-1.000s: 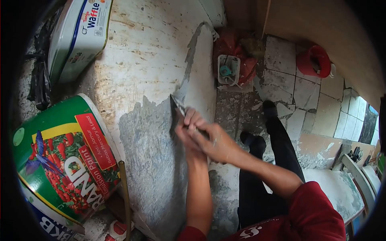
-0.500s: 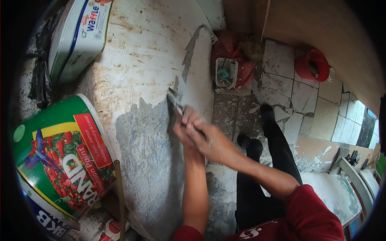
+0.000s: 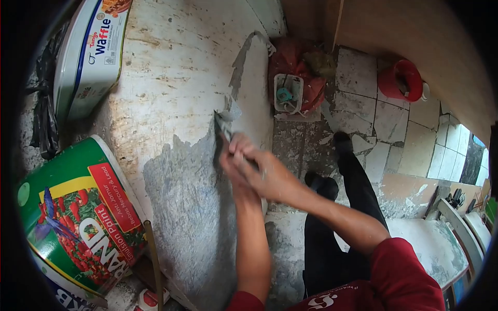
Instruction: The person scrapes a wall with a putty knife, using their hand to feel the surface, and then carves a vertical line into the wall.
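Observation:
Both my hands are closed together on a scraper (image 3: 223,126), whose tip presses against the white painted surface (image 3: 171,78) at the upper edge of a bare grey patch (image 3: 181,197). My right hand (image 3: 265,175) wraps the handle from the right. Just below and to the left, my left hand (image 3: 232,165) grips the same tool, its fingers partly hidden and slightly blurred. Beside the tip, a pale paint flake (image 3: 231,110) appears to stand off the surface. Another narrow grey strip (image 3: 241,59) runs up along the corner.
A green paint bucket (image 3: 78,217) and a waffle tin (image 3: 96,57) stand at the left, with a stick (image 3: 153,259) near the bucket. On the tiled floor (image 3: 355,70) are a white plastic tub (image 3: 288,106) and a red bucket (image 3: 407,85). A whitish bench (image 3: 425,243) stands at the right.
The scraper tip has shifted slightly at the edge of the white paint, and a pale flake now shows more clearly beside it. Both hands keep hold. The view has moved a little.

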Demonstrator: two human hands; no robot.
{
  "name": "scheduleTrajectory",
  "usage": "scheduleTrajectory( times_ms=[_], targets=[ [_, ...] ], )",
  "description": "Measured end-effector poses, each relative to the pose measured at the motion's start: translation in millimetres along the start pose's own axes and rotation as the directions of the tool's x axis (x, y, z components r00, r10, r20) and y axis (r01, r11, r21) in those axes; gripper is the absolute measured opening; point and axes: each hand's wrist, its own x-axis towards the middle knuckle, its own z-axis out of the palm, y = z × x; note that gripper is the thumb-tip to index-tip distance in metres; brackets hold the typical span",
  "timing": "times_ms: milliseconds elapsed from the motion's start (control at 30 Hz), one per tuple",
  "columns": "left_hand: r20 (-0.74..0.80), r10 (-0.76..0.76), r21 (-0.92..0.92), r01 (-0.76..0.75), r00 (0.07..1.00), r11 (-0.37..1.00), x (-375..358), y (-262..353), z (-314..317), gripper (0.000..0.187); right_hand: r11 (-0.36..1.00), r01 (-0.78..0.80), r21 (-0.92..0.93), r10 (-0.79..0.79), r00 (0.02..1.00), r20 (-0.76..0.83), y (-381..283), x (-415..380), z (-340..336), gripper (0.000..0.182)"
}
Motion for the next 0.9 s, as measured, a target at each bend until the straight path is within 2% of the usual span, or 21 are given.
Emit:
scheduleTrajectory(
  times_ms=[67,100,200,233,300,333,367,433,467,533,600,633,667,700,767,867,900],
  targets=[
    [-0.12,0.013,0.006,-0.012,0.993,1.0,26.9,-1.7,6.2,0.032,0.994,-0.107,0.0,0.107,0.994,0.023,-10.4,13.7,-14.3,0.031],
    [-0.155,0.072,0.076,-0.061,0.985,0.995,27.1,-11.8,14.1,0.034,0.989,-0.148,0.003,0.148,0.988,0.037,-10.9,15.5,-19.3,0.031],
    [0.031,-0.023,0.086,0.021,0.999,0.996,6.9,-0.8,-3.1,0.034,0.995,0.097,-0.023,-0.098,0.994,-0.053,3.2,4.8,-7.3,0.031],
    [0.088,-0.06,-0.078,0.066,0.994,0.995,3.4,3.5,-8.4,0.033,0.985,0.171,-0.029,-0.173,0.982,-0.079,4.8,0.7,-2.2,0.031],
    [0.008,0.028,0.158,-0.029,1.0,0.987,6.4,4.6,-10.1,0.033,0.969,0.239,-0.064,-0.243,0.968,-0.066,14.0,2.8,0.3,0.033],
    [-0.024,0.085,0.277,-0.076,0.996,0.958,10.4,2.5,0.1,0.033,0.991,0.128,-0.039,-0.129,0.991,-0.036,6.6,9.7,-5.2,0.033],
    [-0.11,0.295,0.608,-0.171,0.949,0.775,25.3,-6.4,9.0,0.034,1.0,0.022,-0.021,-0.022,1.0,0.0,-2.5,17.5,-13.6,0.034],
    [-0.138,0.175,0.334,-0.121,0.975,0.935,35.6,-7.2,6.4,0.034,0.944,-0.33,0.028,0.32,0.93,0.179,-18.9,27.8,-32.7,0.037],
    [-0.14,0.111,0.179,-0.085,0.984,0.98,35.5,-9.2,3.9,0.034,0.976,-0.216,0.036,0.21,0.97,0.126,-17.3,21.6,-30.2,0.036],
    [0.022,-0.041,0.064,0.039,0.999,0.997,25.7,1.9,-6.3,0.03,0.996,0.084,-0.005,-0.084,0.996,-0.016,1.2,19.5,-16.4,0.036],
    [0.196,-0.14,-0.035,0.15,0.97,0.988,21.3,13.4,-19.5,0.027,0.906,0.386,-0.176,-0.415,0.89,-0.187,30.1,28.2,0.2,0.035],
    [-0.05,-0.024,-0.03,0.022,0.998,0.999,25.0,13.6,-15.7,0.028,0.976,0.184,-0.115,-0.198,0.972,-0.126,7.1,31.3,-11.6,0.034],
    [-0.09,0.044,0.182,-0.027,0.995,0.983,31.2,12.7,-16.2,0.028,0.997,-0.037,-0.066,0.034,0.999,-0.042,-4.1,34.1,-17.3,0.033],
    [-0.093,0.107,0.385,-0.063,0.99,0.921,52.3,6.9,-13.5,0.029,0.997,-0.045,-0.063,0.043,0.999,-0.029,-1.2,39.2,-20.7,0.033],
    [-0.106,0.083,0.228,-0.057,0.991,0.972,62.1,-4.4,5.3,0.031,0.997,-0.027,-0.069,0.027,1.0,-0.012,-3.6,39.0,-25.1,0.032],
    [0.176,-0.126,-0.169,0.156,0.976,0.973,34.6,0.6,-11.1,0.03,0.997,0.013,-0.072,-0.012,1.0,0.012,-4.4,29.5,-22.0,0.031],
    [0.129,-0.115,-0.186,0.138,0.985,0.973,32.0,3.1,-9.6,0.031,0.998,0.015,-0.066,-0.013,1.0,0.024,-3.0,26.4,-19.3,0.03]
  ],
)
